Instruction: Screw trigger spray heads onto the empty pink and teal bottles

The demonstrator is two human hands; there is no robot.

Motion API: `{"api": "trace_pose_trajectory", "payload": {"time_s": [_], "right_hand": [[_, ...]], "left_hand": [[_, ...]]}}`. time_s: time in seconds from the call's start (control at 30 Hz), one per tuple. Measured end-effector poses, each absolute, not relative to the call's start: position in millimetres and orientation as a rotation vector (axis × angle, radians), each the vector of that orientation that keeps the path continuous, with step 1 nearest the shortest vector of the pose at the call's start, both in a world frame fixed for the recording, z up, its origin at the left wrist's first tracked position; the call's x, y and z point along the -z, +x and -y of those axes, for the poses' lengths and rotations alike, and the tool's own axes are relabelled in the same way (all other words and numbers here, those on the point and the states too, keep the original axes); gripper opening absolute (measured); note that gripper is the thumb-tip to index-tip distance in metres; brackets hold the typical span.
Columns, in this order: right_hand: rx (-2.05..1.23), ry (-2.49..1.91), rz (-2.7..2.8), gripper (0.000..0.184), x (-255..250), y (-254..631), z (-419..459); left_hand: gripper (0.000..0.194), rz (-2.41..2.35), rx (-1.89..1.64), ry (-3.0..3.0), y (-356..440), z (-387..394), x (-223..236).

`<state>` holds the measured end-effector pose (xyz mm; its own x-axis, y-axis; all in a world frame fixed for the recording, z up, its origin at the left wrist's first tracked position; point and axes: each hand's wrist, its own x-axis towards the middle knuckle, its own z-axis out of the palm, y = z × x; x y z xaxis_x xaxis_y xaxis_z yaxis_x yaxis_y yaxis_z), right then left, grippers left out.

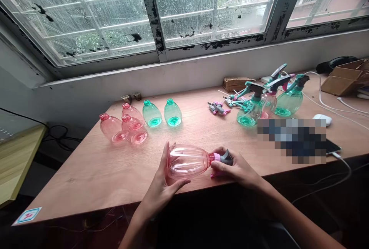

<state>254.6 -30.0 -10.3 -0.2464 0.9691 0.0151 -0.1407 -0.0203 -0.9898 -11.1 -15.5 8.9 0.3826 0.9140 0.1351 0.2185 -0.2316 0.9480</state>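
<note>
A clear pink plastic bottle (187, 160) lies on its side above the wooden table's (95, 172) near edge. My left hand (163, 185) cups its base, fingers wrapped round it. My right hand (235, 168) is closed on the grey and pink spray head (223, 158) at the bottle's neck. Three bare pink bottles (127, 128) and two bare green bottles (161, 114) stand at the far left of the table.
Finished green and pink spray bottles (268, 101) stand at the far right, with loose spray heads (219, 107) beside them. A cardboard box (344, 78), white cables (331, 107), a white mouse (322, 119) and a blurred patch lie right. A window runs behind.
</note>
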Motion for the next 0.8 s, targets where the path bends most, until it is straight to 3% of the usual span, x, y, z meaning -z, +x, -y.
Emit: {"api": "trace_pose_trajectory", "payload": {"time_s": [0.17,0.33,0.57,0.7,0.8], "right_hand": [[-1.447,-0.984,1.305,0.029,10.1,254.4,30.8],[-1.491,-0.962,1.226,0.03,8.6,254.3,31.6],[-1.468,-0.924,1.167,0.03,11.5,255.4,28.7],[-1.502,-0.931,1.172,0.03,12.6,254.1,29.8],[-1.493,-0.964,1.196,0.03,11.1,253.4,31.7]], "left_hand": [[0.129,-0.943,-0.903,1.652,-13.1,16.5,-6.6],[0.096,-0.975,-0.871,1.542,-14.3,17.2,-10.5],[0.095,-0.864,-0.976,1.743,-9.7,20.6,-7.1],[0.116,-0.904,-0.94,1.666,-11.6,19.7,-9.1],[0.1,-0.936,-0.903,1.568,-14.7,18.1,-9.8]]}}
